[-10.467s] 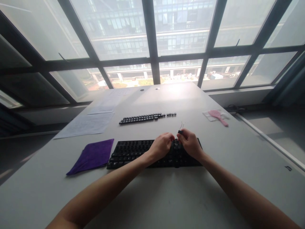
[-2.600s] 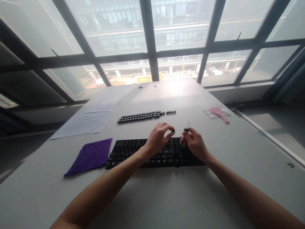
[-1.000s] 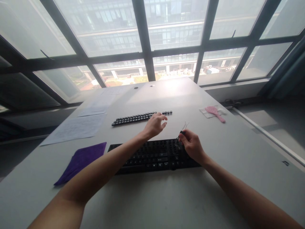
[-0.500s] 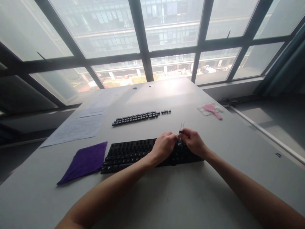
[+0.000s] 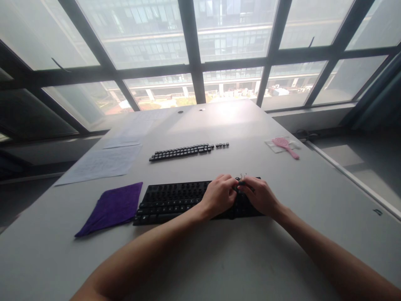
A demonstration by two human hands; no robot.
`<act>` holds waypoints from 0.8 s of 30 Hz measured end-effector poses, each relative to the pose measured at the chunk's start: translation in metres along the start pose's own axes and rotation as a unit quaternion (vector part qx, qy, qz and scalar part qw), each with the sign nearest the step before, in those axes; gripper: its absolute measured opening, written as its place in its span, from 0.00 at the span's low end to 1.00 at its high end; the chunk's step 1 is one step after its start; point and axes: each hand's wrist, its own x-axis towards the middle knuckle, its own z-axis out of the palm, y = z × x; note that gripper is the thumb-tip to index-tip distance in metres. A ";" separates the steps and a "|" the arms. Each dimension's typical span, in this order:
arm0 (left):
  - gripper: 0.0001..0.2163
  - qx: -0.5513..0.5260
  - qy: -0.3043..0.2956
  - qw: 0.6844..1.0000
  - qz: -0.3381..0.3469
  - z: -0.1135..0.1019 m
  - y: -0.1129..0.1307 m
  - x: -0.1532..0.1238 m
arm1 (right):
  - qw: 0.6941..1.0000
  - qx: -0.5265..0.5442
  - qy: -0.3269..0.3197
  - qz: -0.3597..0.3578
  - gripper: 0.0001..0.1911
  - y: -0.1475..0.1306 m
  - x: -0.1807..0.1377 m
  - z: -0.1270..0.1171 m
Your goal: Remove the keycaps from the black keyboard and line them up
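Note:
A black keyboard (image 5: pixel 175 193) lies across the desk in front of me. Its upper left rows have lost their keycaps, while keys remain along its near left rows. Over its right part, my right hand (image 5: pixel 261 194) pinches a wire keycap puller (image 5: pixel 243 176), whose thin prongs show above the fingers. My left hand (image 5: pixel 219 191) is closed right beside it, fingertips meeting the right hand's. Whatever sits between the left fingers is hidden. Behind the keyboard, removed black keycaps (image 5: pixel 181 152) stand in neat rows.
Left of the keyboard is a folded purple cloth (image 5: pixel 111 209). Paper sheets (image 5: pixel 103 163) lie at the desk's left side. A pink hairbrush (image 5: pixel 285 146) rests on a clear plastic bag at the right. Large windows stand beyond the white desk (image 5: pixel 194 259).
Both hands have drawn closer together and the puller has sunk lower between the fingers, so less wire shows. The whole view has shifted slightly.

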 end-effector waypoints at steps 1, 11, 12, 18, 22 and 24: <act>0.07 0.001 -0.005 1.000 0.008 -0.001 0.001 0.000 | 1.000 0.001 0.001 -0.003 0.12 0.001 -0.001 0.000; 0.05 -0.025 -0.046 0.998 0.024 0.006 -0.006 0.002 | 0.997 0.057 0.020 0.048 0.10 0.000 -0.001 -0.004; 0.05 -0.029 -0.047 0.998 0.024 0.007 -0.007 0.003 | 0.996 0.065 0.019 0.053 0.10 0.000 -0.001 -0.005; 0.06 -0.039 -0.033 0.998 0.035 0.007 -0.005 0.004 | 0.981 0.158 0.051 0.103 0.10 0.007 -0.002 -0.003; 0.06 -0.047 -0.022 0.998 0.044 0.007 -0.005 0.004 | 0.977 0.168 0.069 0.107 0.11 0.009 -0.002 -0.001; 0.06 -0.051 -0.009 0.997 0.050 0.007 -0.006 0.003 | 0.984 0.124 0.076 0.098 0.12 0.007 -0.003 0.000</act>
